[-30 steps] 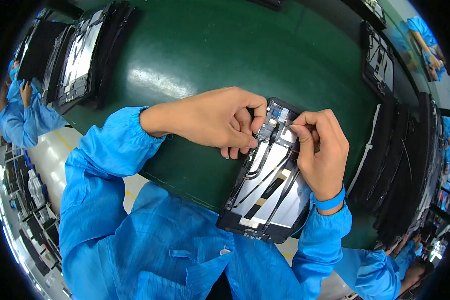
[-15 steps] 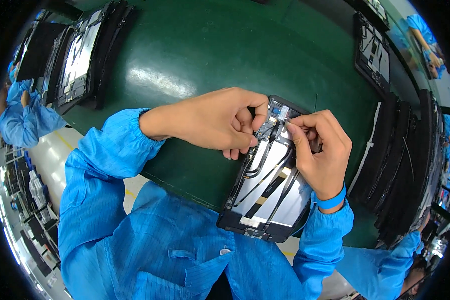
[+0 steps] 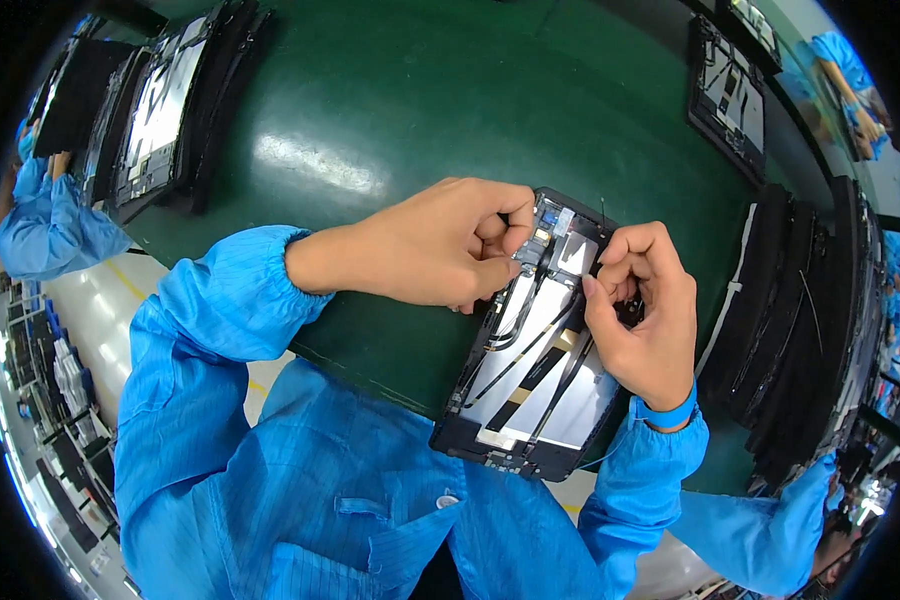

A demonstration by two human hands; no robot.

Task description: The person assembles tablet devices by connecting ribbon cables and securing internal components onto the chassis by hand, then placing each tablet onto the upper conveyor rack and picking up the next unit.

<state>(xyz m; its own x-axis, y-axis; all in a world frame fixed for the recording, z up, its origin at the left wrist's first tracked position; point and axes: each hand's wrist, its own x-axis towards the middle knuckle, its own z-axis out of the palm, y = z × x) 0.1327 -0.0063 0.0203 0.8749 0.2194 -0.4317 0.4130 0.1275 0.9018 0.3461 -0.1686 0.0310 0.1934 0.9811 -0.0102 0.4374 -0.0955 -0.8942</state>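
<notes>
An opened tablet (image 3: 494, 385), its back off, lies aslant in front of me with silvery panels and black ribbon cables showing. Along its upper left edge my left hand (image 3: 448, 245) is closed, thumb tip and bent forefinger on the rim beside the small circuit parts (image 3: 547, 218). My right hand (image 3: 652, 310) is at the upper right edge, fingers curled and thumb close to the forefinger; anything between them is too small to make out. A blue band (image 3: 668, 412) circles the right wrist.
Stacks of dark tablet parts stand at the left (image 3: 165, 120) and right (image 3: 785, 300) of the green table (image 3: 410, 90). Another opened tablet (image 3: 730, 95) lies at the far right. Co-workers in blue sleeves (image 3: 55, 235) are at both sides.
My right hand has drawn back from the upper circuit parts to the tablet's right edge. The left hand stays nearly in place. The far-right tablet has shifted slightly left.
</notes>
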